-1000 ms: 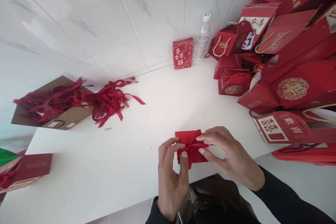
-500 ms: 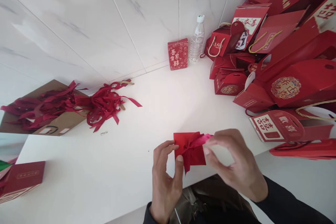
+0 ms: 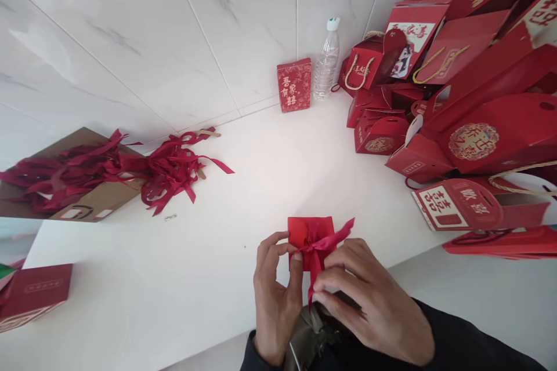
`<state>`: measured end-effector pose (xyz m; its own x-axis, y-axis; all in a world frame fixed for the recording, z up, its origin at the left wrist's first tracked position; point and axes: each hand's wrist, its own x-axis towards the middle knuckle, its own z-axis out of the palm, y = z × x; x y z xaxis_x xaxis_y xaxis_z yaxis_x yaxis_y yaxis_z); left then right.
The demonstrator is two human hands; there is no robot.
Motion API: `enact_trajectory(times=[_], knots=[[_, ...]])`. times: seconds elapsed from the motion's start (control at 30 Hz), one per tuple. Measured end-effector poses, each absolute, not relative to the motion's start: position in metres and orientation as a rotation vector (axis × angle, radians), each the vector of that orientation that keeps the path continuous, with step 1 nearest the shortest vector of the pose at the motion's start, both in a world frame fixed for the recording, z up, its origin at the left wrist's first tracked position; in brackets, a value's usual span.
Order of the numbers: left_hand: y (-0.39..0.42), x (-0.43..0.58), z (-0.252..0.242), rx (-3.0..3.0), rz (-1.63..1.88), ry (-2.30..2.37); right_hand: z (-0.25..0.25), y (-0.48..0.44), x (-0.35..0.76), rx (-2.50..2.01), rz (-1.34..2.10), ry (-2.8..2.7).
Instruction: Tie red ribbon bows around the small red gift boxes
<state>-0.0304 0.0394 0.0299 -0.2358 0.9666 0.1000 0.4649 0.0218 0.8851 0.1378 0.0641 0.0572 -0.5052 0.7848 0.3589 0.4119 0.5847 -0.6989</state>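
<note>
A small red box (image 3: 298,233) lies near the table's front edge, with a dark pink ribbon (image 3: 335,240) tied in a bow across its top. One ribbon tail points up to the right and another hangs down over the front. At the box's left side, my left hand (image 3: 277,295) pinches the bow's left part between thumb and index finger, another finger resting against the box's upper left edge. My right hand (image 3: 372,298) is closed on the lower ribbon tail and partly covers the box's right side.
A cardboard box (image 3: 111,203) of red ribbons stands at left, with a ribbon heap (image 3: 174,168) spilling beside it. At the back are a red carton (image 3: 295,86) and a water bottle (image 3: 327,61). Red gift boxes (image 3: 474,139) crowd the right; another red box (image 3: 39,293) sits far left.
My right hand has let go of the upper right ribbon tail and moved down and left to the lower tail. My left thumb and index finger have closed together at the bow.
</note>
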Motion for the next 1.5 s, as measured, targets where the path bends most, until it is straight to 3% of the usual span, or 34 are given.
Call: enact_trajectory(times=[0.1,0.3,0.57,0.83,1.03,1.37,1.5], knots=[[0.038,-0.030,0.031,1.453,1.159,1.740,0.065,0.067,0.146,-0.916,0.821,-2.076],[0.035,-0.027,0.032,1.482,1.146,1.757,0.053,0.110,0.155,-1.312,0.803,-2.007],[0.034,-0.028,0.031,1.417,1.131,1.785,0.057,0.117,0.151,-1.245,1.222,-1.911],[0.035,-0.026,0.029,1.382,1.107,1.782,0.050,0.109,0.146,-1.028,1.895,-1.499],[0.034,-0.027,0.025,1.362,1.103,1.808,0.047,0.111,0.150,-1.307,1.636,-1.607],[0.031,-0.028,0.024,1.360,1.115,1.854,0.049,0.112,0.154,-1.356,1.470,-1.723],[0.031,-0.027,0.027,1.367,1.122,1.830,0.058,0.105,0.151,-1.281,1.135,-1.943]])
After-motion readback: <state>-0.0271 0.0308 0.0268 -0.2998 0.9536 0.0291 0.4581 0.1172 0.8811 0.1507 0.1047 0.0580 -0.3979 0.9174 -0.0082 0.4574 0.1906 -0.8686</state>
